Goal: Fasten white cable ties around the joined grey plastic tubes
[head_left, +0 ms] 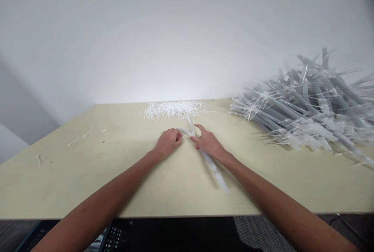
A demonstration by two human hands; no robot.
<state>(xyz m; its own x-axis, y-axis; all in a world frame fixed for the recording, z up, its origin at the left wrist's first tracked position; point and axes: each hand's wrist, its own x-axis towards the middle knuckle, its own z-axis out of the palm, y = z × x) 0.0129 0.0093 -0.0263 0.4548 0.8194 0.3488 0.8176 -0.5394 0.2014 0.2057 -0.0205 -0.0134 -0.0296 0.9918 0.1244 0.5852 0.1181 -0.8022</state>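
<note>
My left hand (168,143) pinches the end of a white cable tie (184,132) between its fingers. My right hand (208,144) lies over a pale grey plastic tube (214,171), which runs from the far side of that hand towards me across the plywood table (175,189). A short length of the tube (190,124) sticks out beyond the hand, and the hand hides the middle part. The tie meets the tube right by my right fingers. Whether the right hand grips the tube or only presses on it is hard to tell.
A large heap of grey tubes bound with white cable ties (309,104) covers the table's right side. A pile of cut white tie ends (173,110) lies at the far edge. Several scraps (80,137) lie on the left. The near table edge runs below my forearms.
</note>
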